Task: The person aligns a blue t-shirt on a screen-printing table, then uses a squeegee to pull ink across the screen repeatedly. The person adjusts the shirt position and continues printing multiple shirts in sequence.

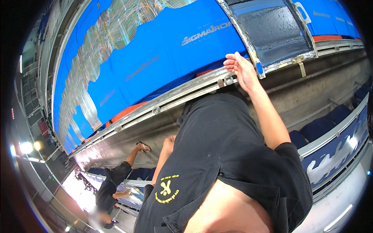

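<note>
My right hand [243,72] is raised beside the lower left corner of a screen-printing frame [248,40], its fingers loosely bent and nothing visible in them. Dark, wet-looking ink [274,29] covers the mesh inside that frame. The frame lies over bright blue fabric [175,58], which is spread along a long table and carries a shiny, wavy-edged printed pattern [116,25]. At my left side hangs my left hand [169,143], away from the table. Its fingers are mostly hidden against my dark clothing.
A metal rail [155,108] runs along the table's near edge, with clamps on it. Another person [112,182] stands in the aisle at the lower left. Behind me on the right is a rack [336,145] with dark blue fabric. A brass-coloured bracket [301,66] hangs from the frame's near edge.
</note>
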Demonstrator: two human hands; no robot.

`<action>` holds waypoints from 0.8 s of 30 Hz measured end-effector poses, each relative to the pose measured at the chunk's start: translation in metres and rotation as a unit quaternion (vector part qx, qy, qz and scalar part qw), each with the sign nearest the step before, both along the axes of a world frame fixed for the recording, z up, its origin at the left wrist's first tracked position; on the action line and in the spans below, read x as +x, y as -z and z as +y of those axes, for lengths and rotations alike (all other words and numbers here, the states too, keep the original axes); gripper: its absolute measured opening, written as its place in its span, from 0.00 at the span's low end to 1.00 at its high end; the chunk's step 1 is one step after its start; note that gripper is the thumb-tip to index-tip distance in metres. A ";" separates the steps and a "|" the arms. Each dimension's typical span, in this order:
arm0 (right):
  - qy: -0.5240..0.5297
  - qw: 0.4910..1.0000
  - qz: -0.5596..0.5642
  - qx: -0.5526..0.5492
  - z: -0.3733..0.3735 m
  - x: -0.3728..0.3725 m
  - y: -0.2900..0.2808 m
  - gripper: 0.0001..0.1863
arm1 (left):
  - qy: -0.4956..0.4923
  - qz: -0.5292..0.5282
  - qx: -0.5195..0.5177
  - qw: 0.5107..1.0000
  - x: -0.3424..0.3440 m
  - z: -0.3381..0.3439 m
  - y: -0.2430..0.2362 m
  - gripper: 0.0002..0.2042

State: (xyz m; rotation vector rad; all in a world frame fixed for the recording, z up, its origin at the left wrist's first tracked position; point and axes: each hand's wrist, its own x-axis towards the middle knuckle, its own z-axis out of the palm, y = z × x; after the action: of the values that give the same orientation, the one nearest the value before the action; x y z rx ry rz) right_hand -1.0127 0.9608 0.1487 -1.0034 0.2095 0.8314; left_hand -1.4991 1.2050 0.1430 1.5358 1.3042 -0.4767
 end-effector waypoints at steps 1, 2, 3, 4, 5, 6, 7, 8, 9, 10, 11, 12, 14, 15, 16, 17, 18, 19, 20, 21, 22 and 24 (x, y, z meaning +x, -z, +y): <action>0.001 1.000 -0.010 -0.003 0.006 -0.002 0.000 0.26 | 0.007 0.077 -0.018 0.997 -0.042 0.002 0.017 0.18; -0.002 1.000 0.000 0.008 0.009 -0.005 0.001 0.26 | 0.015 0.152 -0.040 0.987 -0.062 0.002 0.031 0.17; -0.009 1.000 0.006 0.014 0.011 -0.008 -0.001 0.26 | 0.011 0.147 -0.008 0.989 -0.063 0.001 0.035 0.16; -0.025 0.999 0.007 0.023 0.014 -0.009 -0.001 0.26 | 0.006 0.143 0.023 0.989 -0.066 -0.002 0.038 0.15; -0.040 0.999 0.009 0.032 0.014 -0.010 0.000 0.26 | 0.002 0.139 0.055 0.989 -0.057 -0.005 0.034 0.15; -0.049 0.999 0.015 0.017 0.013 -0.011 0.003 0.25 | 0.016 0.156 0.041 0.987 -0.047 -0.004 0.031 0.15; -0.060 0.998 0.017 0.004 0.013 -0.011 0.007 0.25 | 0.029 0.170 0.028 0.985 -0.011 0.001 0.016 0.16; -0.070 0.997 0.023 -0.007 0.014 -0.012 0.010 0.25 | 0.042 0.187 0.017 0.981 0.018 0.006 0.005 0.16; -0.079 0.996 0.026 -0.007 0.017 -0.013 0.009 0.25 | -0.036 0.112 -0.001 0.993 0.020 0.006 0.012 0.17; -0.092 0.995 0.029 -0.008 0.021 -0.015 0.009 0.25 | -0.116 0.034 -0.017 0.992 0.016 0.003 0.025 0.18; -0.101 0.994 0.029 -0.009 0.025 -0.015 0.009 0.25 | -0.192 -0.048 -0.032 0.980 0.013 0.001 0.033 0.19; -0.105 0.994 0.030 -0.014 0.029 -0.015 0.008 0.25 | -0.151 -0.041 0.004 0.988 0.016 -0.001 0.032 0.18; -0.109 0.994 0.022 -0.015 0.036 -0.016 0.012 0.25 | -0.060 -0.027 0.073 0.995 0.034 -0.001 0.020 0.17; -0.112 0.993 0.023 -0.015 0.038 -0.019 0.014 0.25 | -0.056 0.014 0.060 0.997 0.033 0.002 0.015 0.17; -0.113 0.993 0.024 -0.017 0.042 -0.020 0.017 0.22 | -0.051 0.055 0.047 0.996 0.032 0.006 0.009 0.17; -0.123 0.991 -0.009 -0.047 0.047 -0.020 0.020 0.21 | -0.045 0.096 0.034 0.994 0.031 0.009 0.005 0.17; -0.133 0.988 -0.037 -0.073 0.053 -0.023 0.023 0.20 | -0.070 0.059 0.016 0.996 0.017 0.011 0.006 0.19; -0.142 0.983 -0.065 -0.098 0.060 -0.028 0.026 0.19 | -0.094 0.023 -0.002 0.995 -0.006 0.013 0.013 0.20; -0.135 0.983 -0.081 -0.092 0.068 -0.035 0.029 0.16 | -0.116 -0.017 -0.021 0.993 -0.021 0.018 0.016 0.22; -0.136 0.971 -0.148 -0.125 0.076 -0.042 0.034 0.16 | -0.067 0.014 0.019 0.997 -0.021 0.028 0.013 0.23; -0.137 0.953 -0.216 -0.162 0.085 -0.049 0.038 0.16 | -0.017 0.043 0.055 0.997 -0.017 0.037 0.006 0.23; -0.155 0.912 -0.304 -0.229 0.104 -0.066 0.043 0.18 | 0.020 0.071 0.094 0.993 -0.007 0.059 -0.009 0.24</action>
State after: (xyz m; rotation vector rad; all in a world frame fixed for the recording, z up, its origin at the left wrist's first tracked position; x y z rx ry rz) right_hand -1.0783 1.0645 0.1052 -1.7226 -0.3160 0.7251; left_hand -1.5064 1.2641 0.1523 1.7113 1.4636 -0.5073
